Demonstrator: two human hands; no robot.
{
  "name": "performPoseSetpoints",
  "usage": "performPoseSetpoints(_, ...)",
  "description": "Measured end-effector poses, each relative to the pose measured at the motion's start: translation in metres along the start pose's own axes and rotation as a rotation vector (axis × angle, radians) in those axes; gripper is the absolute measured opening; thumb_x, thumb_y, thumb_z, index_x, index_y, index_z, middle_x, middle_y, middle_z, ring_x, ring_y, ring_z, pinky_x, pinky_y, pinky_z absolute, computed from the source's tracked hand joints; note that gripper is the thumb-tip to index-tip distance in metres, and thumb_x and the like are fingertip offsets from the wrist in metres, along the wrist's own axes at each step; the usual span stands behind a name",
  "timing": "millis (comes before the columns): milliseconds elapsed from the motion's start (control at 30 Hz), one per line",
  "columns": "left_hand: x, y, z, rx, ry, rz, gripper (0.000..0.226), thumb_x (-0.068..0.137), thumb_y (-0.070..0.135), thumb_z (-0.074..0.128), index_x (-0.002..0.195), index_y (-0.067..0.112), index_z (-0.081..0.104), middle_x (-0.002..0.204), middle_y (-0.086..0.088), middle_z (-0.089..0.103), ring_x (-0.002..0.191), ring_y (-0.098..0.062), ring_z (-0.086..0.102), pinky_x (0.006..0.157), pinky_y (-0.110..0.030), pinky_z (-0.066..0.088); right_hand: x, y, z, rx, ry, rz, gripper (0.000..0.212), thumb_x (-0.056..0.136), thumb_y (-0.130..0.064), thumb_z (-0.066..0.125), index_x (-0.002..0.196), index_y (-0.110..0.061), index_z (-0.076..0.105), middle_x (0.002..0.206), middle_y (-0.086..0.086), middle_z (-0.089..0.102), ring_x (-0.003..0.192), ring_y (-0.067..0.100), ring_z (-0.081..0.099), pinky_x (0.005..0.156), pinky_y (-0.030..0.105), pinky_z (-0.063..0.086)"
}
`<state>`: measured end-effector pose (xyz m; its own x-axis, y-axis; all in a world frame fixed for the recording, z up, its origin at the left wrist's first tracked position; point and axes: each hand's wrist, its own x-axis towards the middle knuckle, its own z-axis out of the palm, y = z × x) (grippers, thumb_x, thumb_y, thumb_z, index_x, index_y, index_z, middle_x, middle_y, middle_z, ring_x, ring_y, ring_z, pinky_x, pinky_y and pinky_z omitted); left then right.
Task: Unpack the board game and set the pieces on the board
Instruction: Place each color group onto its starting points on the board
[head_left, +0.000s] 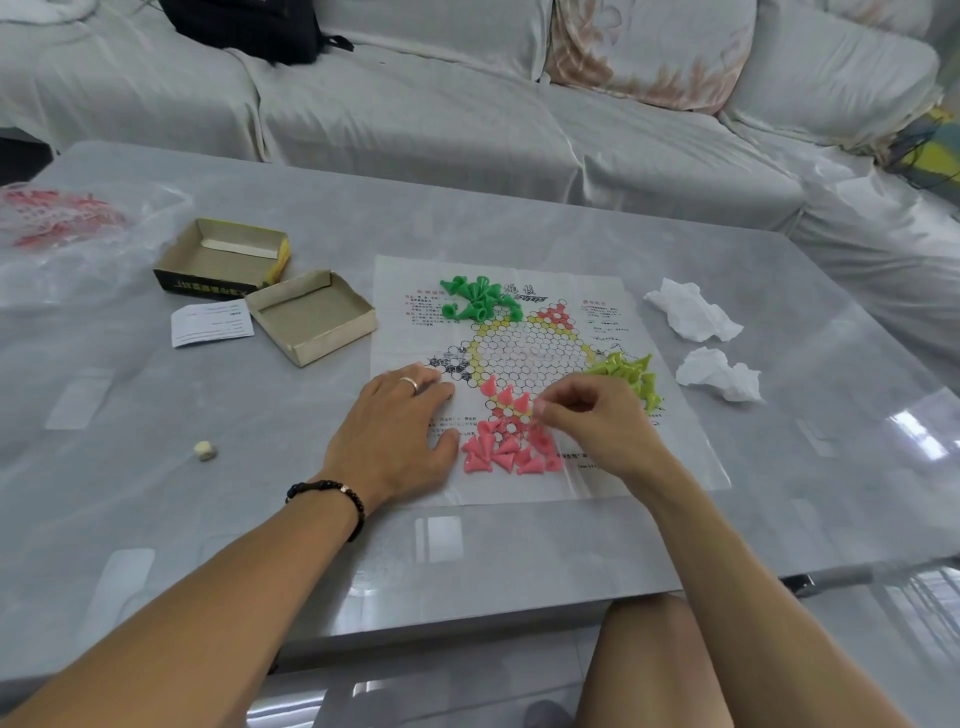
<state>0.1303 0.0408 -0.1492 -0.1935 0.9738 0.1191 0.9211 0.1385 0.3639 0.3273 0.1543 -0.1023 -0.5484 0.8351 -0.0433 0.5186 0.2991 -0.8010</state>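
While left hand (397, 426) lies flat, fingers relaxed and slightly spread, pinning near-left part of paper board (524, 332) to grey table (519, 545), right hand (592, 426) hovers over near point of star, fingertips pinched; what they pinch cannot be told. Pink pieces (506, 441) heaped between hands, few upright. Dark green pieces (480, 299) at far-left corner, lime pieces (631, 376) right. Two open box halves (265, 291) left of board.

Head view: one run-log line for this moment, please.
left hand: flat on paper board | right hand: pinching pink piece | pink pieces: mostly piled | box: empty
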Motion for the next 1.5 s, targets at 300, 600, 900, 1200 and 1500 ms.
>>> performPoseSetpoints(300, 0.0, -0.001, 0.001, -0.001, 0.004, 0.008, 0.063, 0.083, 0.051, 0.037, 0.138, 0.021, 0.045, 0.144, 0.001, 0.04, 0.138, -0.018, 0.028, 0.117, -0.034, 0.016, 0.01, 0.0, -0.008, -0.01, 0.107, 0.125, 0.018, 0.084, -0.013, 0.072, 0.095, -0.012, 0.058, 0.067, 0.008, 0.07, 0.056, 0.013, 0.067, 0.062, 0.032, 0.057)
performPoseSetpoints(600, -0.001, 0.0, 0.0, -0.002, 0.017, 0.014, 0.062, 0.082, 0.05, 0.036, 0.136, 0.021, 0.046, 0.143, 0.001, 0.041, 0.137, -0.018, 0.029, 0.117, -0.033, 0.016, 0.02, 0.002, -0.006, -0.45, -0.058, -0.033, 0.015, 0.089, -0.015, 0.063, 0.099, -0.014, 0.074, 0.082, -0.01, 0.066, 0.073, -0.001, 0.058, 0.062, 0.008, 0.039)
performPoseSetpoints(900, 0.0, 0.0, 0.0, -0.002, 0.006, 0.01, 0.064, 0.082, 0.051, 0.035, 0.138, 0.022, 0.044, 0.145, 0.002, 0.039, 0.139, -0.017, 0.025, 0.117, -0.032, 0.014, 0.027, 0.007, 0.001, -0.406, -0.081, 0.006, 0.009, 0.085, -0.012, 0.068, 0.091, -0.018, 0.07, 0.073, -0.007, 0.067, 0.066, 0.006, 0.061, 0.062, 0.02, 0.046)
performPoseSetpoints(1200, 0.0, 0.0, -0.001, -0.01, 0.003, 0.017, 0.063, 0.082, 0.05, 0.037, 0.137, 0.02, 0.046, 0.144, -0.001, 0.041, 0.138, -0.019, 0.028, 0.117, -0.034, 0.016, 0.0, 0.001, -0.007, -0.261, -0.022, -0.061, 0.016, 0.078, -0.008, 0.062, 0.077, -0.022, 0.069, 0.07, -0.008, 0.066, 0.061, -0.001, 0.056, 0.059, 0.012, 0.045)
performPoseSetpoints(1500, 0.0, 0.0, -0.001, -0.008, 0.009, 0.013, 0.063, 0.081, 0.05, 0.038, 0.135, 0.02, 0.048, 0.142, -0.001, 0.042, 0.136, -0.02, 0.031, 0.116, -0.034, 0.018, -0.003, 0.003, -0.004, -0.251, 0.021, -0.072, 0.008, 0.083, -0.014, 0.07, 0.077, -0.018, 0.074, 0.067, -0.008, 0.068, 0.058, -0.001, 0.057, 0.058, 0.014, 0.047)
